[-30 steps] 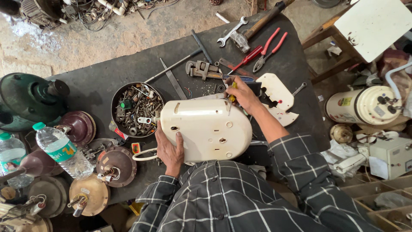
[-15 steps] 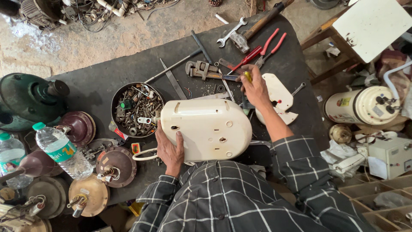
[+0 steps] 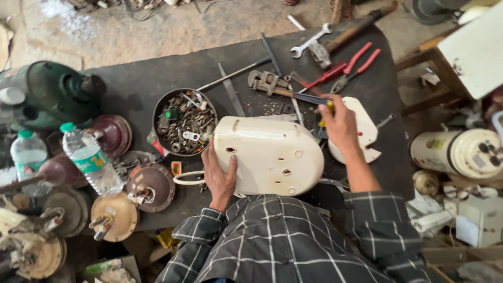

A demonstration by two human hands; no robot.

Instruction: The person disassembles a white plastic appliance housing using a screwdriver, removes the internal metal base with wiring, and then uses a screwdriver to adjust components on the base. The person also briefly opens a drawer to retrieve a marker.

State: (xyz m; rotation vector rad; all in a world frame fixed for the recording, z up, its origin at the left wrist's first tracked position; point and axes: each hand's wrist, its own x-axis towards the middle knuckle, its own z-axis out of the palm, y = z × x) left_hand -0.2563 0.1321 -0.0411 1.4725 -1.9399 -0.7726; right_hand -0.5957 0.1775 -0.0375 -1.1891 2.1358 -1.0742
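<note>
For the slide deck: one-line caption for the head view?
Left hand steadies a cream appliance housing on a dark workbench while right hand grips a yellow-handled screwdriver.

Soft, even daylight, faint shadows; edges bend and perhaps blur slightly.

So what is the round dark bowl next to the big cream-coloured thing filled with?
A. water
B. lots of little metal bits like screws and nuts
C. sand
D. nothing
B: the bowl, just beyond the left hand resting on the cream casing, is heaped with small screws, nuts and other metal bits.
</note>
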